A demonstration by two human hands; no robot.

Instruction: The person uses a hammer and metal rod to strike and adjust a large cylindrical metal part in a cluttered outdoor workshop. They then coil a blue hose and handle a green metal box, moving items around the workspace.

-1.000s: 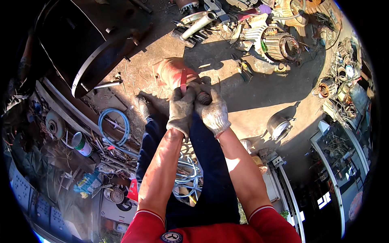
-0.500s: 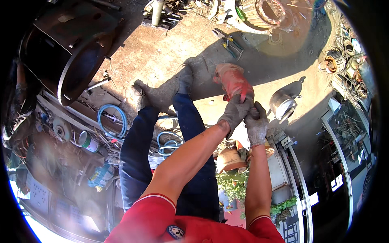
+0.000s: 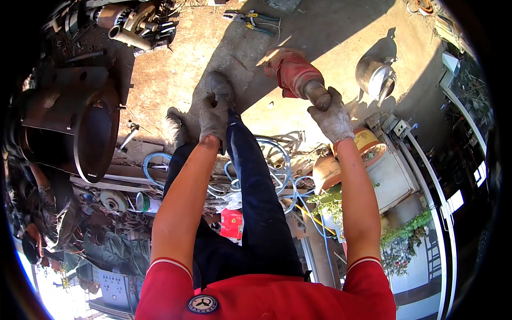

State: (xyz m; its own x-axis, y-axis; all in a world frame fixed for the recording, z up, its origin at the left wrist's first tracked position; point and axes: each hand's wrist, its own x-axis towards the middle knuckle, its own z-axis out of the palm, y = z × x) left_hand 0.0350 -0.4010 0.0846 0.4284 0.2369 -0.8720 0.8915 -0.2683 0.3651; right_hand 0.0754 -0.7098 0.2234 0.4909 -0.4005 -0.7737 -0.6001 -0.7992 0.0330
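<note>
- Since half a second ago, your hands have parted: both were on the part, now only one is.
- Large dark steel drum [image 3: 80, 128] lies well apart at your left.
- Red cylindrical part [image 3: 292, 72] hangs above the sunlit ground.
- Your right hand [image 3: 333, 114], gloved, has its fingers wrapped around the part's grey end.
- Your left hand [image 3: 214, 114], gloved, hangs near your knee, fingers loosely curled, holding nothing.
</note>
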